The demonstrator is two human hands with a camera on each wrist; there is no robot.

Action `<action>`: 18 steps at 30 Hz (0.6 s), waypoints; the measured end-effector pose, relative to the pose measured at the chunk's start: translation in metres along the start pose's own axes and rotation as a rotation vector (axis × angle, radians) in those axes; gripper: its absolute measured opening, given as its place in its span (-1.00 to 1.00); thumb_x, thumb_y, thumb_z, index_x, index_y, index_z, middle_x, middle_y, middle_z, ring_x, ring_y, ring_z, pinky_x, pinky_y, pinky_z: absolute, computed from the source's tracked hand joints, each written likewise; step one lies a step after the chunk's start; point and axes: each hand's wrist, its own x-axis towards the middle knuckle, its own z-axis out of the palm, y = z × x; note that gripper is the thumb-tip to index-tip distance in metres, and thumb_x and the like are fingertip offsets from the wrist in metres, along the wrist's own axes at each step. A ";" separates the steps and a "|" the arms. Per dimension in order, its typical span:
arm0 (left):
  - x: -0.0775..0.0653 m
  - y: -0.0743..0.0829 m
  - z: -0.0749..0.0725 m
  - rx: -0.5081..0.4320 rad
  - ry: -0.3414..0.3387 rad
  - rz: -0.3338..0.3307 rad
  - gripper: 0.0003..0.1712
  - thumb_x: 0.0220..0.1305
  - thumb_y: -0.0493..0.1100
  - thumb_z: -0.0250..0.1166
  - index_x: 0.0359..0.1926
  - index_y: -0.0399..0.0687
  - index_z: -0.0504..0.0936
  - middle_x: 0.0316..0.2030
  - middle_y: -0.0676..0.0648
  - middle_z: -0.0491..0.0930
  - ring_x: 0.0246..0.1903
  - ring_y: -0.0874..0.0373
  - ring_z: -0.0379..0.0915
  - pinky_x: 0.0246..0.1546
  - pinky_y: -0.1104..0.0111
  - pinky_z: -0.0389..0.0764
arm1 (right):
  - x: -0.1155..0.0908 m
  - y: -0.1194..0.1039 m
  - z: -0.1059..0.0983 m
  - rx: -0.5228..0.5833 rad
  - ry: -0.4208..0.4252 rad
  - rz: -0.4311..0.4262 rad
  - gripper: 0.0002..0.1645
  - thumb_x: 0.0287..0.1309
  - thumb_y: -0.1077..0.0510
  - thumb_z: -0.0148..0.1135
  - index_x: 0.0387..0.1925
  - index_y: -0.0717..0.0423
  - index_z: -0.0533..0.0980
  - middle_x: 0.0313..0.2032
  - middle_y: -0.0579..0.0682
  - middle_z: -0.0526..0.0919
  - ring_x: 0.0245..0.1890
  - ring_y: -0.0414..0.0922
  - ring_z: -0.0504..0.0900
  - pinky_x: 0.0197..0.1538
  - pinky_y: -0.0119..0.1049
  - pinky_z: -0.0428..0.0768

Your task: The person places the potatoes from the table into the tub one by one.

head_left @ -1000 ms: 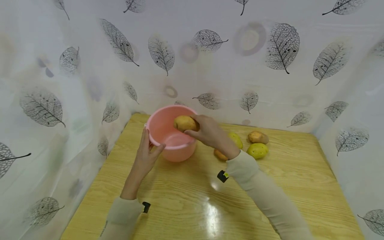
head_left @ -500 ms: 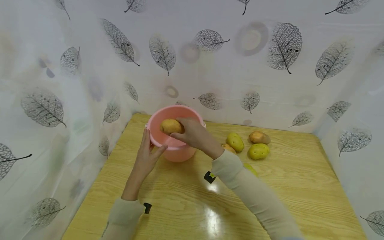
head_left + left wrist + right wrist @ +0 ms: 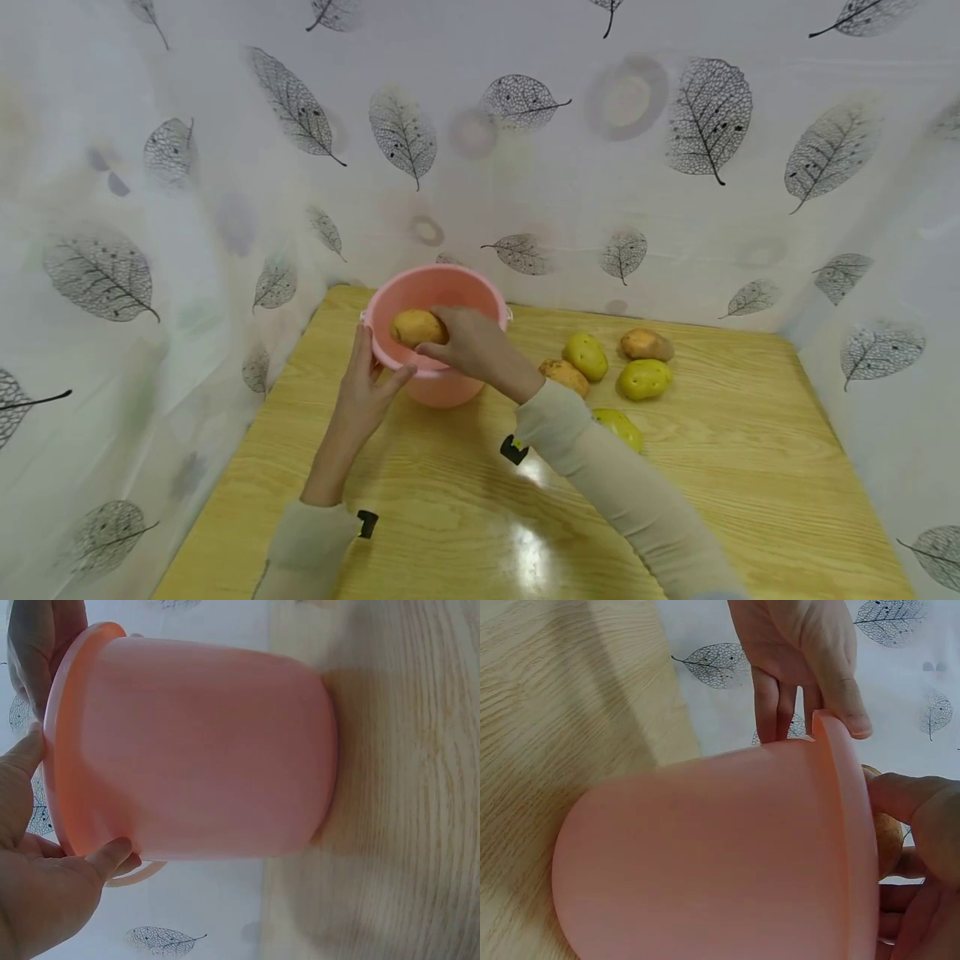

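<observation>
A pink bucket (image 3: 444, 390) stands upright at the back left of the table. My left hand (image 3: 366, 390) holds it at the near left of its rim, thumb at the rim and fingers along the outer wall. My right hand (image 3: 480, 346) grips a brownish potato (image 3: 415, 328) from its right side, with the potato in the mouth of the bucket, lower than the rim. In the right wrist view, part of the potato (image 3: 889, 840) shows past the rim, between my fingers. The bucket's near wall hides its bottom.
To the right of the bucket lie several potatoes: a brown one (image 3: 566, 377), yellow ones (image 3: 587, 357), (image 3: 645, 379) and a light brown one (image 3: 647, 343). Another yellow potato (image 3: 619, 427) is partly behind my right sleeve. A leaf-patterned curtain (image 3: 570, 200) rises behind the wooden table (image 3: 750, 467).
My right hand has carried the potato left and down from the bucket's right rim into its mouth. More of the loose potatoes show now. The left hand keeps its hold on the bucket.
</observation>
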 end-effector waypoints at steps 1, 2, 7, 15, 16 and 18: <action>0.000 0.000 0.000 -0.002 -0.002 0.005 0.17 0.45 -0.07 0.36 0.65 -0.11 -0.36 0.63 -0.13 -0.44 0.57 -0.05 -0.11 0.49 0.11 0.21 | 0.000 0.000 0.002 -0.006 0.000 0.006 -0.51 0.32 -0.14 0.40 0.03 0.14 0.58 -0.34 -0.10 0.61 -0.39 -0.18 0.53 -0.34 -0.35 0.51; 0.000 0.000 0.000 -0.002 -0.002 0.012 0.17 0.45 -0.06 0.35 0.65 -0.09 -0.36 0.64 -0.12 -0.43 0.57 -0.05 -0.11 0.49 0.10 0.21 | 0.000 0.001 0.003 -0.012 0.001 0.011 -0.52 0.32 -0.14 0.40 0.02 0.14 0.58 -0.34 -0.10 0.61 -0.40 -0.18 0.52 -0.35 -0.35 0.50; -0.001 -0.001 0.000 -0.012 0.000 0.039 0.17 0.45 -0.06 0.36 0.66 -0.10 -0.35 0.64 -0.15 -0.41 0.56 -0.09 -0.08 0.48 0.07 0.22 | -0.002 0.003 0.011 -0.037 0.007 0.008 -0.61 0.38 -0.14 0.34 -0.13 0.12 0.59 -0.41 -0.06 0.61 -0.48 -0.19 0.49 -0.45 -0.36 0.47; 0.000 -0.003 0.001 -0.011 0.012 0.034 0.15 0.44 -0.10 0.37 0.65 -0.16 -0.30 0.63 -0.19 -0.41 0.55 -0.18 -0.04 0.47 0.03 0.23 | -0.004 0.005 0.017 -0.056 0.025 -0.001 -0.65 0.48 -0.04 0.20 -0.12 0.18 0.66 -0.44 -0.02 0.69 -0.60 -0.22 0.46 -0.50 -0.38 0.53; 0.000 -0.003 0.001 -0.010 0.012 0.037 0.16 0.44 -0.10 0.37 0.66 -0.14 -0.31 0.63 -0.18 -0.41 0.55 -0.18 -0.04 0.47 0.03 0.23 | -0.004 0.005 0.017 -0.055 0.027 -0.006 -0.65 0.47 -0.03 0.21 -0.09 0.19 0.67 -0.42 -0.02 0.71 -0.59 -0.21 0.49 -0.48 -0.37 0.56; 0.000 -0.003 0.000 -0.007 0.012 0.045 0.16 0.44 -0.10 0.37 0.66 -0.11 -0.32 0.64 -0.15 -0.40 0.54 -0.18 -0.02 0.47 0.04 0.23 | -0.004 0.005 0.018 -0.048 0.028 -0.011 -0.64 0.46 -0.02 0.23 -0.05 0.20 0.67 -0.35 0.01 0.75 -0.54 -0.18 0.58 -0.42 -0.34 0.63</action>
